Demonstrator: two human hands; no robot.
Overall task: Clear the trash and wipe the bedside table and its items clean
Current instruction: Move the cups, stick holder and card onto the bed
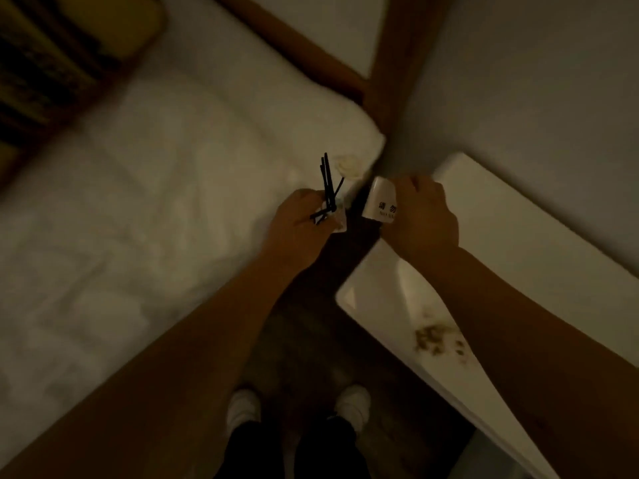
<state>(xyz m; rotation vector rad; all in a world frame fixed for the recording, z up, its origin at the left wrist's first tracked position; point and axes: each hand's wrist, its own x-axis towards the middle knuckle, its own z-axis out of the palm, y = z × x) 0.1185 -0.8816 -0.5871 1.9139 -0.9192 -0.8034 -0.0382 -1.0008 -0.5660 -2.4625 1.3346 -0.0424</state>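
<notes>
Gripping a white sign [380, 205] with blurred print, right hand [420, 217].

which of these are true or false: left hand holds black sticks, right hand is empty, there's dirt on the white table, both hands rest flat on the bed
1. The left hand holds thin black sticks. True.
2. The right hand is empty. False: it grips a small white sign with printed characters.
3. There is brownish debris on the white bedside table. True.
4. Both hands rest flat on the bed. False: both are raised, each holding something, over the gap between bed and table.
</notes>
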